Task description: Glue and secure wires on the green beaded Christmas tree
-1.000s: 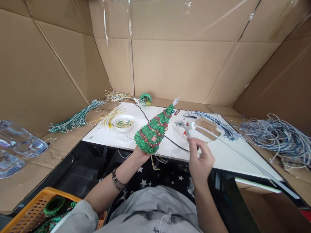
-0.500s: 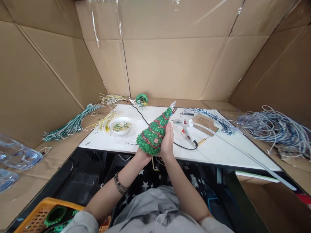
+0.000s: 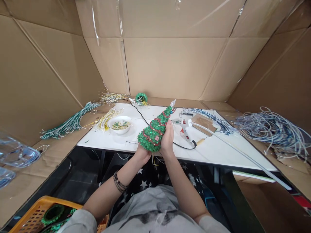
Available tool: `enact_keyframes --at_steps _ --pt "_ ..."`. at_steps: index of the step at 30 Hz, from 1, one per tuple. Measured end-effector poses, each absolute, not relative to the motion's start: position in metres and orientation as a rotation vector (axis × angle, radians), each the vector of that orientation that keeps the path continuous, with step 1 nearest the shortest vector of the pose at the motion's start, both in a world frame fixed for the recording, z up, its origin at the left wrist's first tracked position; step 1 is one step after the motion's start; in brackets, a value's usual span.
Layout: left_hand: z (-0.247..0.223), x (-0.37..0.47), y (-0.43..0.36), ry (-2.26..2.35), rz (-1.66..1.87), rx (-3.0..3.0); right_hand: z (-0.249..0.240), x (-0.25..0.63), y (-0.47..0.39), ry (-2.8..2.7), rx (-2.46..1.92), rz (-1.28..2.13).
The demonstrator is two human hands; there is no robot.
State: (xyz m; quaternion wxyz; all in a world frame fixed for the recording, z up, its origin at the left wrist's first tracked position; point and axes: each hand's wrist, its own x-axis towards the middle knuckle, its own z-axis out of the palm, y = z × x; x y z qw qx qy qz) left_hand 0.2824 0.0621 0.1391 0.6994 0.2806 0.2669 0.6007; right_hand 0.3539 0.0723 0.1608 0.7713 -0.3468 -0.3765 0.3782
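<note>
A small green tinsel Christmas tree (image 3: 155,132), wound with red garland and topped by a clear pointed tip, leans to the right above the table's front edge. My left hand (image 3: 143,154) grips its base from below, most of the fingers hidden under the tree. Along its right side lies my right hand (image 3: 167,138), closed on it with the fingers mostly behind. Thin yellow and white wires (image 3: 154,160) hang beneath the base. Just right of the tree, a hot glue gun (image 3: 185,129) with a long translucent glue stick (image 3: 233,149) rests on the white table (image 3: 218,158).
A white bowl (image 3: 114,131) of wire clippings stands on the left. Wire bundles lie at left (image 3: 70,124) and right (image 3: 272,131). A green tinsel ring (image 3: 141,98) sits at the back. An orange basket (image 3: 31,212) is lower left; cardboard walls (image 3: 172,68) surround the table.
My view has shifted slightly. Both hands still hold the tree, which has turned a little, and the wires below its base hang differently.
</note>
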Motion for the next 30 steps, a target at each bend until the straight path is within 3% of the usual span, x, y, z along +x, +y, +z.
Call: enact_keyframes --at_steps 21,30 --pt "0.173 0.293 0.022 0.366 1.172 0.836 0.179 0.361 0.016 -0.893 -0.837 0.503" --pt "0.176 0.293 0.021 0.565 1.236 1.026 0.175 0.36 0.005 -0.931 -0.861 0.422"
